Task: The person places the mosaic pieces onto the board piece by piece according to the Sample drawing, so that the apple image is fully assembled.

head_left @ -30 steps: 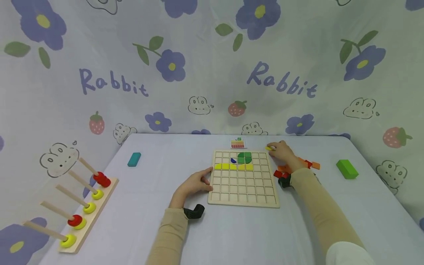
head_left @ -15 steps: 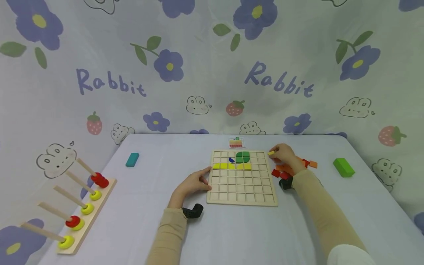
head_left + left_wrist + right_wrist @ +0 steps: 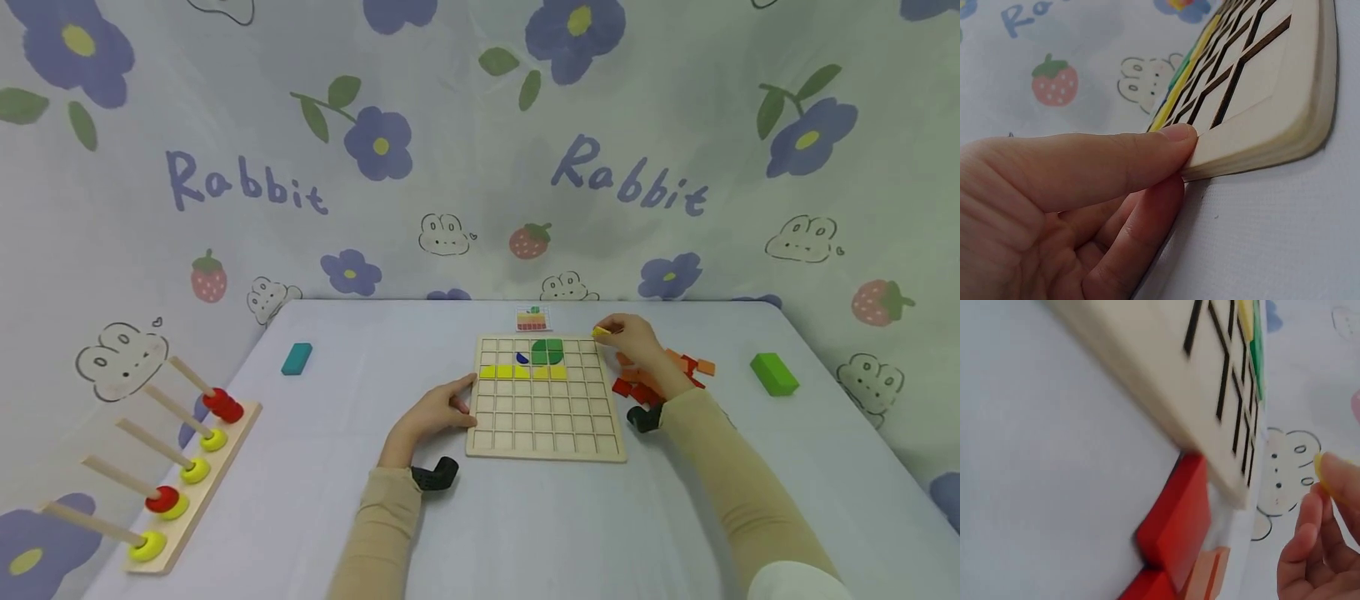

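A wooden grid board (image 3: 546, 417) lies on the table. Green tiles (image 3: 547, 352), a small blue piece (image 3: 522, 358) and a row of yellow tiles (image 3: 513, 372) sit in its upper cells. My left hand (image 3: 435, 414) holds the board's left edge; in the left wrist view one fingertip lies on the rim and another finger is beneath it. Near the far right corner of the board, my right hand (image 3: 632, 340) pinches a small yellow tile (image 3: 601, 332), partly covered by the fingers. In the right wrist view the thumb and fingers (image 3: 1310, 509) close on it beside the board.
A pattern card (image 3: 533, 318) lies behind the board. Loose red and orange tiles (image 3: 643, 392) are heaped to its right, under my right forearm. Farther right is a green block (image 3: 774, 374). At left are a teal block (image 3: 297, 358) and a peg stand with rings (image 3: 197, 508).
My right hand, with the yellow tile pinched, has shifted slightly toward the board's far right corner. The left hand stays on the board's edge.
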The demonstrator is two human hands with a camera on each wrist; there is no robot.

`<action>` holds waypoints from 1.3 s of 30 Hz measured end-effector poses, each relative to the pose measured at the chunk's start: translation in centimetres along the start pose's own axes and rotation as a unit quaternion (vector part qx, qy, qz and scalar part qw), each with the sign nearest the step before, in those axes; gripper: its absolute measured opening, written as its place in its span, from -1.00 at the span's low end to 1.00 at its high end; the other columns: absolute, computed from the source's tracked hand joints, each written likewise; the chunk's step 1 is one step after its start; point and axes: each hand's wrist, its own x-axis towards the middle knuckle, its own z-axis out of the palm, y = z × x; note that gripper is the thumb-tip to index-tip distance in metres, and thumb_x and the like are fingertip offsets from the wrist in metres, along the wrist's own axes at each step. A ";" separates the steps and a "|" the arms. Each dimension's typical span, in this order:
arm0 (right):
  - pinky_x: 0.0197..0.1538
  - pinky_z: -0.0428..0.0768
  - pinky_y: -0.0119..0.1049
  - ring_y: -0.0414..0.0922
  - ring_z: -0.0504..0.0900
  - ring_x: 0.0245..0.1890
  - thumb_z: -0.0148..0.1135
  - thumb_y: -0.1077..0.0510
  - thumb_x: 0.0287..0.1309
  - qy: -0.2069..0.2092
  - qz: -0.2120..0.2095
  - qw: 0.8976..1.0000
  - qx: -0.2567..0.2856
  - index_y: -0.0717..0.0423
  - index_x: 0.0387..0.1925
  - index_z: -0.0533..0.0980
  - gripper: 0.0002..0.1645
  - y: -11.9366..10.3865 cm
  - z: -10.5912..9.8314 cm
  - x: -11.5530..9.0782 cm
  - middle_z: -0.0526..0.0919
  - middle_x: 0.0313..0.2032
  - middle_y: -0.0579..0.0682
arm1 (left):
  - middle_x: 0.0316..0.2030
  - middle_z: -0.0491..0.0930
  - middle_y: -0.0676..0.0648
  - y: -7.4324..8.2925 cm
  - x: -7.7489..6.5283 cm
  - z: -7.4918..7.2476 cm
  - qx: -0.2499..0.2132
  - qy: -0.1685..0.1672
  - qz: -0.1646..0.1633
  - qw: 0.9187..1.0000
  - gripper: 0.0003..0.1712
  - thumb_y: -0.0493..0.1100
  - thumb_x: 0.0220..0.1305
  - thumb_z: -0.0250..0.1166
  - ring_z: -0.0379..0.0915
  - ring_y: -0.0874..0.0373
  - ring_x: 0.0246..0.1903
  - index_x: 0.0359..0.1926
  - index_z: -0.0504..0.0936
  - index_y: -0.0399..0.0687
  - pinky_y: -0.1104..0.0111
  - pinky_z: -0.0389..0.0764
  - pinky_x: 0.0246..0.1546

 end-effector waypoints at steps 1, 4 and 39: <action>0.01 0.42 -0.08 0.07 0.44 -0.05 0.20 0.04 0.17 -0.004 -0.001 1.000 0.002 0.21 0.00 0.50 -0.57 -0.2 0.1 0.0 0.52 -0.05 0.19 | -0.45 0.48 -0.06 0.0 0.0 0.0 -0.001 0.001 0.000 1.000 -0.05 -0.28 -0.08 0.43 0.34 0.14 -0.46 0.37 0.21 -0.03 0.37 0.38 -0.41; 0.08 0.39 -0.03 0.12 0.43 0.01 0.12 -0.02 0.24 -0.044 0.005 0.999 0.031 0.22 0.12 0.43 -0.48 -0.9 0.2 0.1 0.47 0.02 0.21 | -0.45 0.48 -0.06 0.1 0.1 -0.1 -0.004 0.001 0.000 1.000 -0.05 -0.29 -0.07 0.43 0.34 0.14 -0.46 0.37 0.20 -0.02 0.37 0.38 -0.40; -0.21 0.46 -0.18 -0.05 0.49 -0.32 0.19 0.27 0.10 -0.116 -0.077 0.984 -0.113 0.23 -0.31 0.57 -0.89 -2.2 3.6 -1.4 0.60 -0.33 0.08 | -0.44 0.48 -0.07 0.0 0.4 0.0 -0.001 -0.002 -0.008 1.000 -0.05 -0.28 -0.06 0.43 0.34 0.13 -0.46 0.37 0.19 -0.01 0.37 0.37 -0.42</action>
